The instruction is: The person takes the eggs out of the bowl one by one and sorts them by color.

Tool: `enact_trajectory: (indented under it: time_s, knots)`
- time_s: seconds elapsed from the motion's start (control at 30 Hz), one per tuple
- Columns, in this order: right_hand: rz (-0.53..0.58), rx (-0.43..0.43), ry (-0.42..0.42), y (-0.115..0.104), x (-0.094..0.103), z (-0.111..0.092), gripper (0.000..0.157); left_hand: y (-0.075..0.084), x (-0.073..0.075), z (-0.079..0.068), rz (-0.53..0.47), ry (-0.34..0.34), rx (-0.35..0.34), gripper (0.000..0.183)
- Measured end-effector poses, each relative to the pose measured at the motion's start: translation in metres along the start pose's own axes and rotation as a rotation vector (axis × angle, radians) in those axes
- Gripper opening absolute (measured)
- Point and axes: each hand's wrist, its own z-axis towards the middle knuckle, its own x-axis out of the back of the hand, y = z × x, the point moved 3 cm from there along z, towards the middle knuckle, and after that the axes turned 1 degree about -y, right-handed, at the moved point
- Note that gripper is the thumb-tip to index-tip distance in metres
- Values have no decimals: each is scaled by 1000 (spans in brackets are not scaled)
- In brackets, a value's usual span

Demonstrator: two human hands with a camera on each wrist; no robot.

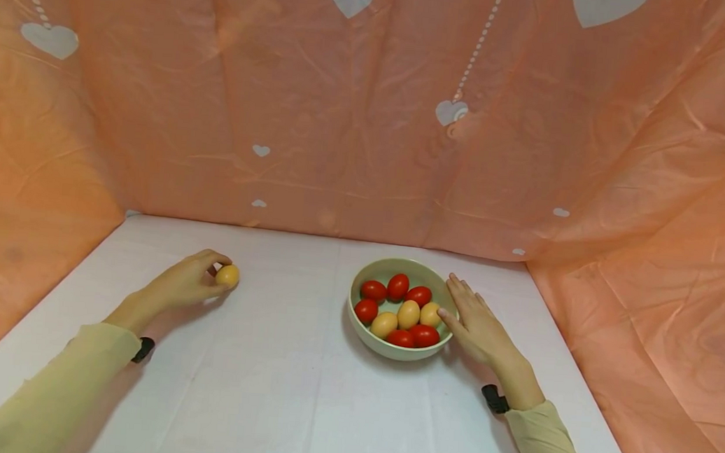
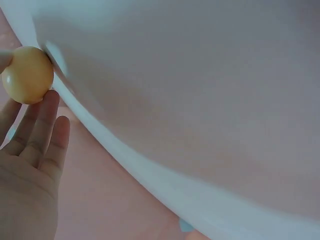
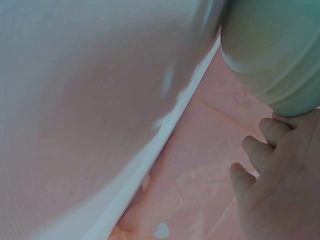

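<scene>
My left hand (image 1: 189, 283) pinches a yellow-tan egg (image 1: 228, 276) between thumb and fingertips, low over the left part of the table. In the left wrist view the egg (image 2: 28, 76) looks smooth and round, with the thumb on one side and fingers on the other. A pale green bowl (image 1: 396, 353) stands right of the middle. Inside it lie several red egg-shaped pieces (image 1: 398, 286) and 3 yellow-tan eggs (image 1: 409, 315). Against the bowl's right side lies my right hand (image 1: 483, 331), fingers straight, its thumb over the rim.
A white cloth covers the table (image 1: 263, 388). Orange curtains (image 1: 357, 128) with pale hearts enclose the back and both sides. A dark band (image 1: 494, 399) sits at the right wrist, another dark band (image 1: 144, 349) at the left.
</scene>
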Motion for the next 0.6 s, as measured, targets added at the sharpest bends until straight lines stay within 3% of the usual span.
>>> enact_trajectory:
  time_s: [0.27, 0.6]
  knots:
    - [-9, 0, 1, -1, 1, 0, 74, -6, 4, -3, 10, -28, 37, 50]
    - [0, -7, -8, -1, -1, -1, 74, -8, 2, -4, 27, -19, 22, 49]
